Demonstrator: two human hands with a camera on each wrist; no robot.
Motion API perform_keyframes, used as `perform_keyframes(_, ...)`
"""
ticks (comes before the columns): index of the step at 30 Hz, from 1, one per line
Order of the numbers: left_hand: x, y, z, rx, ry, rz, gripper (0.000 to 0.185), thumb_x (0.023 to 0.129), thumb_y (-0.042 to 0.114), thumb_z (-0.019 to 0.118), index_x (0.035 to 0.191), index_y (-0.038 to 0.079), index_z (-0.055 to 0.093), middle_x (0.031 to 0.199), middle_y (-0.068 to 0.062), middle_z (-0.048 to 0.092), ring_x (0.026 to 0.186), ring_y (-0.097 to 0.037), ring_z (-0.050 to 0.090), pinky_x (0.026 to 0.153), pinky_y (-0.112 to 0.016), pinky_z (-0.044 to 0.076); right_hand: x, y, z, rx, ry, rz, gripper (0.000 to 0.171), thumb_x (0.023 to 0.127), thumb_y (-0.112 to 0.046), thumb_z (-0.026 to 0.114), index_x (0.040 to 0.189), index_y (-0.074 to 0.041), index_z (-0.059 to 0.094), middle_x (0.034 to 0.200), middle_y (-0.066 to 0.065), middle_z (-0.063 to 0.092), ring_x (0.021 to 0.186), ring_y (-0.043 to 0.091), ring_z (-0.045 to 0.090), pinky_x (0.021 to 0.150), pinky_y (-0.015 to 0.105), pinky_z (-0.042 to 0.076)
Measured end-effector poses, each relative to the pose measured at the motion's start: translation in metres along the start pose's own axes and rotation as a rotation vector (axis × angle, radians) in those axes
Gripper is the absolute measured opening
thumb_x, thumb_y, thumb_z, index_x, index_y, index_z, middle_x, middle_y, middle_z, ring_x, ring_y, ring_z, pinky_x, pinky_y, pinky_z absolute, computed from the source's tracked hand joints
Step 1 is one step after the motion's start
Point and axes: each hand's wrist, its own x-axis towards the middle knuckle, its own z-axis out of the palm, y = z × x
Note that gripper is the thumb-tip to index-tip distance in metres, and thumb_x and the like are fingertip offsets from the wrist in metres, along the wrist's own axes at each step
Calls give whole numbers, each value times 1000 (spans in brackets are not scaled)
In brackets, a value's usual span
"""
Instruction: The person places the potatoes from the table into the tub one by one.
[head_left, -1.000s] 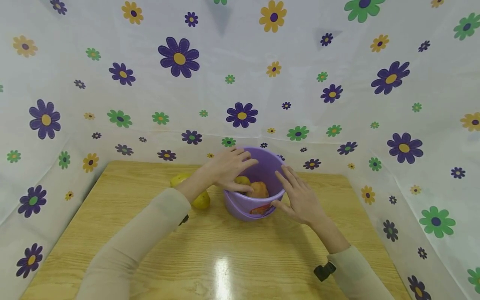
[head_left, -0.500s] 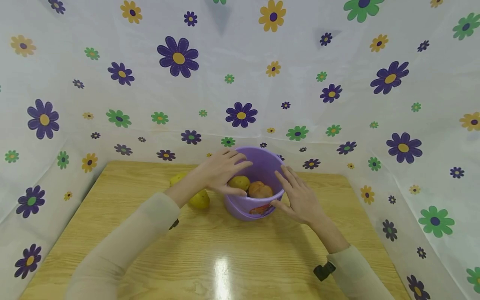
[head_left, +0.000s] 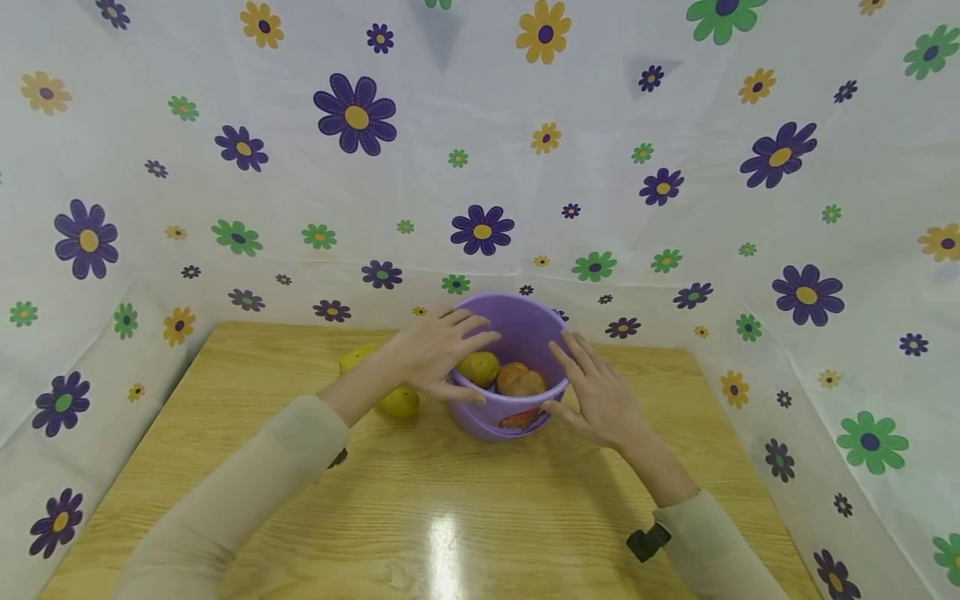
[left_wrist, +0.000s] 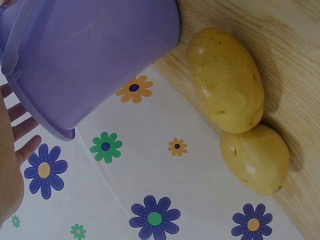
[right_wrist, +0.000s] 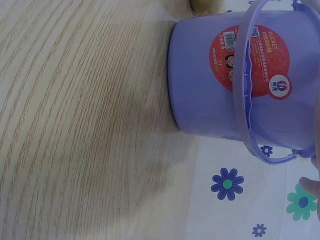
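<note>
A purple bucket [head_left: 522, 325] stands upright on the table, holding a yellow potato [head_left: 478, 368] and an orange-brown rounded thing [head_left: 521, 380] with a crease. My left hand [head_left: 431, 353] is spread at the bucket's left rim, with nothing in its grasp. On the opposite side, my right hand [head_left: 600, 396] lies along the right rim, fingers extended and thumb toward the front wall. Two yellow potatoes lie on the table left of the bucket, partly behind my left forearm; in the left wrist view the larger potato [left_wrist: 227, 80] touches the smaller potato [left_wrist: 255, 159].
The bucket's handle [right_wrist: 241, 80] hangs down across a red label [right_wrist: 217, 55] on the front. A wooden table [head_left: 375, 517] carries everything. White cloth [head_left: 420, 183] with printed flowers rises behind and on both sides. A black wrist device [head_left: 649, 543] sits below my right hand.
My left hand has drawn back leftward from over the bucket's inside to its left rim, uncovering more of the potato and the orange-brown thing. My right hand has stayed in place.
</note>
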Motion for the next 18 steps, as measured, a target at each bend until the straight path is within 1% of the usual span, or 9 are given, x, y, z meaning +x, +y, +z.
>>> perform_keyframes(5,-7,-1,2,2,-5,0,98,86,84,53,155,14,48,155,-16,56,141,-38,56,121,-57,44,0,0,0,-7,0,4,101,99,-84,17,165,-8,33,172,22,30,159,44,30,120,66,42)
perform_keyframes(11,-17,-4,3,-14,21,9,98,86,83,55,154,12,50,155,-17,57,141,-39,56,116,-56,48,-1,1,1,-4,-16,13,99,100,-82,21,166,-9,31,174,20,27,161,43,28,121,65,41)
perform_keyframes(18,-30,-5,2,-7,40,-1,98,85,83,59,153,12,51,154,-17,57,140,-40,57,116,-56,49,-1,1,1,7,5,5,97,101,-81,26,165,-8,34,173,21,30,160,43,30,119,66,43)
